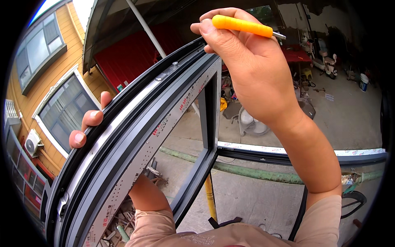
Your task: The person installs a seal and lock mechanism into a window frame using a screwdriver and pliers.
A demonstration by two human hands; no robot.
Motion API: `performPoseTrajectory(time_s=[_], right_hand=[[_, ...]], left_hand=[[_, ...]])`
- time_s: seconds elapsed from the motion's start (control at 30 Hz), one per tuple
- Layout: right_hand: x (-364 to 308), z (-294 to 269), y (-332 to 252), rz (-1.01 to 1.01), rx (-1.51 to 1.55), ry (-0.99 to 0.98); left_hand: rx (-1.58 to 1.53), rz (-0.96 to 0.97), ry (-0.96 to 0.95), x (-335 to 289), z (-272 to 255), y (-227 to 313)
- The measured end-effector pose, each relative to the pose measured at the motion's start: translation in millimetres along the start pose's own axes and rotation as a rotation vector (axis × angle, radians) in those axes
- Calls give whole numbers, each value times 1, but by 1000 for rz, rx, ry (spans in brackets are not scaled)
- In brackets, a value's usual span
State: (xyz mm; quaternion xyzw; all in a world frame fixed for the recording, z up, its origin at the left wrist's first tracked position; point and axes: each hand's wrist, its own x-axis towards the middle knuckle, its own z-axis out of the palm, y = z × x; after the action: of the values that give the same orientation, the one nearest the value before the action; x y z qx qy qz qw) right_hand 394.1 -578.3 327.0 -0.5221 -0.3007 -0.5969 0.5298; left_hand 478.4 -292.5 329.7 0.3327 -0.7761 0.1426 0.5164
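Observation:
A dark grey window sash [135,111] stands tilted on its edge in front of me, with a black rubber seal and a silver metal strip along its upper side. My left hand [89,122] reaches through the sash opening, and its fingertips curl over the outer edge. My right hand [251,70] is raised at the far upper corner of the sash, closed around a screwdriver [242,26] with a yellow handle. The short metal shaft points right, away from the sash. Small metal hardware [166,72] sits on the strip. My left palm is hidden behind the frame.
A lower frame bar [304,158] runs off to the right at waist height. Beyond it, a green pipe [255,172] lies across the concrete floor. A yellow post [210,197] stands below the sash. A scooter [327,61] and a bucket [363,82] are farther back right.

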Motion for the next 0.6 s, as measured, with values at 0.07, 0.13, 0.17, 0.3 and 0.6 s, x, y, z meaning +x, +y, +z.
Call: performPoseTrajectory(time_s=[0.07, 0.13, 0.17, 0.3, 0.6], right_hand=[[0, 20, -14, 2, 12, -127], [1, 50, -18, -41, 45, -220], [1, 68, -19, -74, 62, -259], [2, 144, -25, -192, 103, -390], [-15, 259, -23, -258, 138, -476]], left_hand=[[6, 9, 89, -9, -13, -3], [67, 0, 153, -13, -33, -6], [110, 9, 192, -13, -39, -4], [271, -2, 352, -19, -59, 9], [570, -59, 424, -36, -79, 24]])
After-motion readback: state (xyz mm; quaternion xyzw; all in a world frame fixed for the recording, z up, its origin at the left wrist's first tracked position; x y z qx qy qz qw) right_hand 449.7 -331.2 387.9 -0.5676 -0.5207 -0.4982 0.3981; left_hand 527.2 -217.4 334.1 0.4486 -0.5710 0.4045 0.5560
